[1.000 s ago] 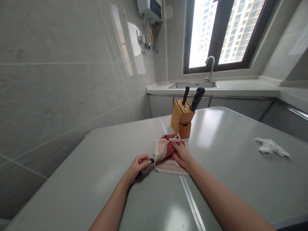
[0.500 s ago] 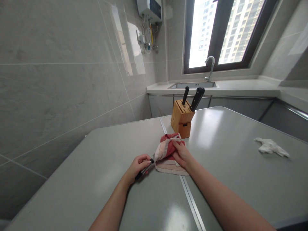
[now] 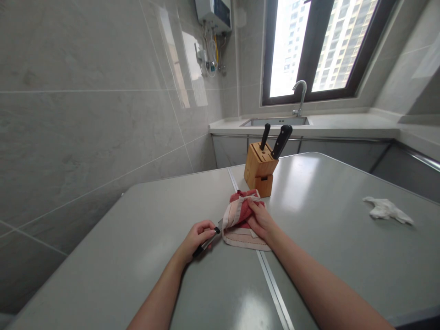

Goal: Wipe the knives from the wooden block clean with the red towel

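Note:
My left hand (image 3: 198, 238) is closed around the black handle of a knife (image 3: 208, 242), low over the table. A short piece of the blade shows past the handle; the rest is hidden in a red and cream towel (image 3: 235, 217). My right hand (image 3: 260, 222) grips that towel, which is folded around the blade, with the thumb on top. Just behind the towel stands a wooden knife block (image 3: 256, 169) with two black-handled knives in its slots.
The grey table (image 3: 154, 275) has a metal strip (image 3: 275, 289) running across it. A crumpled white cloth or tissue (image 3: 387, 210) lies at the right. Beyond the table are a counter with a sink (image 3: 277, 121), a tap (image 3: 303, 94) and a window. A tiled wall (image 3: 96, 119) rises on the left.
My right hand and the towel have shifted very slightly to the right, and a little more blade shows beside the handle. My left hand stays where it was.

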The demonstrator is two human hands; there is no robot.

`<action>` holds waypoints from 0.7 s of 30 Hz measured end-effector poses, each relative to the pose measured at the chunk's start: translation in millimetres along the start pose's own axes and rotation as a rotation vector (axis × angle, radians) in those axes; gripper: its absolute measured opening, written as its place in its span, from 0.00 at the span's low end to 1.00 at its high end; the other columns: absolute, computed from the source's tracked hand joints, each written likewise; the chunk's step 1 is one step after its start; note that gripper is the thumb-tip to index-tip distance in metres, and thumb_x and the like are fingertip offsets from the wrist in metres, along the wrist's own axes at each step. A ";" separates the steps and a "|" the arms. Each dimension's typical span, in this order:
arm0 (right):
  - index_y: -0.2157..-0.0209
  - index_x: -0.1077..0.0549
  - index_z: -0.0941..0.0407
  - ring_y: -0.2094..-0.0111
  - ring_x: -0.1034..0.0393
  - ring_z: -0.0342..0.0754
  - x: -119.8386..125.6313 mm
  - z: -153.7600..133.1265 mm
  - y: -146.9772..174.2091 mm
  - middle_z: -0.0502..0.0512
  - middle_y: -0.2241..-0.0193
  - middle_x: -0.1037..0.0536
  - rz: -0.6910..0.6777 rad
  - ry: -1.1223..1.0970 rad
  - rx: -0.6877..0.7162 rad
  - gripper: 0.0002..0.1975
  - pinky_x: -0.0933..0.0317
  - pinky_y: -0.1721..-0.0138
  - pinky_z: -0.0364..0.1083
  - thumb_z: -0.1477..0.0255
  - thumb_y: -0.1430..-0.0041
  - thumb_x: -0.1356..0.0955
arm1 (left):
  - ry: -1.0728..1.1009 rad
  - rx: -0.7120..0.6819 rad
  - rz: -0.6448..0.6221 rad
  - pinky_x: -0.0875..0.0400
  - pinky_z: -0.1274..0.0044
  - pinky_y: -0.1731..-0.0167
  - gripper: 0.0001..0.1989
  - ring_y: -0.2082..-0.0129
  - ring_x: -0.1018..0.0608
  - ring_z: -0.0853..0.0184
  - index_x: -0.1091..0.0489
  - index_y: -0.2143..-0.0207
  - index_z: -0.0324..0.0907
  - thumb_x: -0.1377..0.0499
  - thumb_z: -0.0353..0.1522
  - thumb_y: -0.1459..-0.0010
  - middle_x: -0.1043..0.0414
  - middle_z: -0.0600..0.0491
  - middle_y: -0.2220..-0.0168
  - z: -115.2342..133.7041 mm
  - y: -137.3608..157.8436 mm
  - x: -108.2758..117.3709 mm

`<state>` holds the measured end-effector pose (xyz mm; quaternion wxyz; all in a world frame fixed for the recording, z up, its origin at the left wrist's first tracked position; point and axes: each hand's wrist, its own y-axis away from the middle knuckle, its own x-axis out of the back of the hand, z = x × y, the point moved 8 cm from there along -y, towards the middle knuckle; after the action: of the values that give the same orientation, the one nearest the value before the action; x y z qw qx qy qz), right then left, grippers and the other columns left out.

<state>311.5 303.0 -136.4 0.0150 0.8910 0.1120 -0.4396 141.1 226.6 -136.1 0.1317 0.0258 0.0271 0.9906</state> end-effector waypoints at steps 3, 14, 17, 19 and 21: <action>0.66 0.27 0.56 0.60 0.28 0.45 -1.2 -0.9 -0.1 0.52 0.63 0.21 0.002 -0.025 0.001 0.11 0.39 0.49 0.46 0.70 0.54 0.28 | -0.001 0.008 0.001 0.44 0.85 0.85 0.13 0.85 0.34 0.76 0.33 0.72 0.37 0.39 0.39 0.52 0.39 0.59 0.81 -0.3 0.3 0.4; 0.67 0.27 0.57 0.61 0.27 0.44 1.6 -3.7 -0.9 0.52 0.65 0.21 0.036 -0.093 0.026 0.09 0.36 0.53 0.44 0.71 0.53 0.28 | -0.004 0.007 -0.013 0.42 0.85 0.85 0.12 0.84 0.33 0.76 0.34 0.72 0.37 0.40 0.38 0.51 0.39 0.59 0.81 -2.7 -0.4 0.8; 0.67 0.26 0.57 0.62 0.27 0.44 2.0 -5.0 -1.5 0.52 0.65 0.21 0.043 -0.103 0.037 0.10 0.35 0.53 0.43 0.71 0.53 0.28 | -0.016 0.003 -0.021 0.43 0.85 0.85 0.12 0.84 0.33 0.76 0.33 0.72 0.37 0.40 0.38 0.51 0.39 0.59 0.81 -2.8 -1.0 0.8; 0.67 0.26 0.57 0.62 0.27 0.44 2.6 -7.0 -1.8 0.52 0.66 0.20 0.056 -0.108 0.052 0.09 0.35 0.54 0.42 0.72 0.53 0.28 | -0.020 0.002 -0.022 0.43 0.85 0.85 0.12 0.84 0.33 0.76 0.33 0.72 0.37 0.40 0.38 0.51 0.39 0.59 0.81 -2.5 -1.3 0.7; 0.68 0.26 0.58 0.63 0.26 0.44 3.9 -8.9 -2.0 0.52 0.67 0.20 0.080 -0.113 0.066 0.08 0.35 0.54 0.42 0.72 0.53 0.28 | -0.020 0.002 -0.022 0.43 0.85 0.85 0.12 0.84 0.33 0.76 0.33 0.71 0.37 0.40 0.38 0.51 0.39 0.59 0.81 -1.8 -1.3 0.3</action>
<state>320.3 306.8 -133.9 0.0093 0.8686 0.0606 -0.4916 141.0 227.9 -138.0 0.1429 0.0355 0.0273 0.9887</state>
